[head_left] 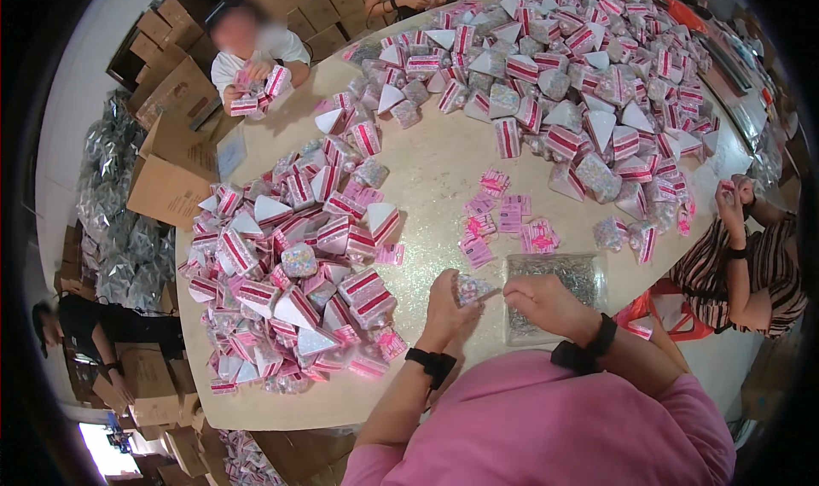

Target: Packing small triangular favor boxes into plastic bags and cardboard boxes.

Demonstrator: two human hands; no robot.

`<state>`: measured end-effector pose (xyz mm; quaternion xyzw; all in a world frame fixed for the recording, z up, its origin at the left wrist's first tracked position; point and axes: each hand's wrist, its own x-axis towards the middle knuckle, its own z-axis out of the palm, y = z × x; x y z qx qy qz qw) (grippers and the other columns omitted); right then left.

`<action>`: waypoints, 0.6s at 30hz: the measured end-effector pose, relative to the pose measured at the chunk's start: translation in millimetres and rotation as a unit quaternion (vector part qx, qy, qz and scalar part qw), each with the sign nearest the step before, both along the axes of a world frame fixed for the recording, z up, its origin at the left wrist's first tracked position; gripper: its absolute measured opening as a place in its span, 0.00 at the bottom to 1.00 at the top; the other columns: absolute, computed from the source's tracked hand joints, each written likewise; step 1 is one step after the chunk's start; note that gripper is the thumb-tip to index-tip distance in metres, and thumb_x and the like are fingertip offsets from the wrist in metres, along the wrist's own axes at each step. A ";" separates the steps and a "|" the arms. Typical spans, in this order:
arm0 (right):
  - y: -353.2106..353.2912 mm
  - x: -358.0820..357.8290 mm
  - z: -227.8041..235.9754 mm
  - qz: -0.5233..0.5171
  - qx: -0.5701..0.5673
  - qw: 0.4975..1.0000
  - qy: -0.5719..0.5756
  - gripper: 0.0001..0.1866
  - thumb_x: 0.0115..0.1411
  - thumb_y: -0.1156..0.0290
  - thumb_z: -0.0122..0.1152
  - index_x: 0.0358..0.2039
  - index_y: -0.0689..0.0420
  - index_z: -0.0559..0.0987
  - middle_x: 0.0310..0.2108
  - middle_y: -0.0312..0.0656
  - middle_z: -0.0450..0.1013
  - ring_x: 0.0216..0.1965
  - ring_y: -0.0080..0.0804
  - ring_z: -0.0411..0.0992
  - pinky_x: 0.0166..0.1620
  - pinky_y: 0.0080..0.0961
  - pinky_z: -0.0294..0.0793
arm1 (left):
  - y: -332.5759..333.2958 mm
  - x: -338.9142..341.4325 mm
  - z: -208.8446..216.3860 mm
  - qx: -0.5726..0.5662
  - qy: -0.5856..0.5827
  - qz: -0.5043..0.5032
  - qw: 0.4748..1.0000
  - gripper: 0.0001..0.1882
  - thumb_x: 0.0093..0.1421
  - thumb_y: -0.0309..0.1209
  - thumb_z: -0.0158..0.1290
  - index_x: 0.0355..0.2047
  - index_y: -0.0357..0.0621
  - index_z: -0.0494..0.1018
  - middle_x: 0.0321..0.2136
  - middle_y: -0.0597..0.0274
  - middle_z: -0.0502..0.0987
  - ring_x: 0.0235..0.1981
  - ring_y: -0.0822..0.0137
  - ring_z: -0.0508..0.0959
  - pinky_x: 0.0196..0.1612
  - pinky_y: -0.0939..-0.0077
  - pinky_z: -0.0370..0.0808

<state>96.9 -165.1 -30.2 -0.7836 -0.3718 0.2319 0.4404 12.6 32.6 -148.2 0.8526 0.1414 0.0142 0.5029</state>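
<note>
My left hand (445, 308) is wrapped around a small triangular slice-shaped piece (474, 290) with a glittery top, in a shiny clear wrapper. Just right of its pointed end, my right hand (548, 305) is closed, fingertips pinched together; whatever sits between them is too small to make out. Beneath the right hand is a clear shallow tray (603, 273) holding many tiny silvery pieces. Loose pink printed cards (510, 215) lie beyond the tray and the slice.
A heap of pink-and-white cake-slice-shaped pieces (294, 260) covers the table's left; a larger heap (589, 85) spreads along the far right. Co-workers sit across and at the right, one holding wrapped pieces (260, 93). Cardboard boxes (175, 174) stand at the left.
</note>
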 end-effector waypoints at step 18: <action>33.9 -3.1 84.7 0.041 0.089 0.990 0.104 0.09 0.59 0.73 0.52 0.37 0.61 0.77 0.30 0.47 0.75 0.30 0.33 0.73 0.35 0.26 0.71 | -11.9 -25.0 133.7 -0.493 -0.194 0.084 0.844 0.35 0.48 0.27 0.54 0.57 0.42 0.54 0.49 0.54 0.64 0.49 0.63 0.70 0.51 0.67 0.70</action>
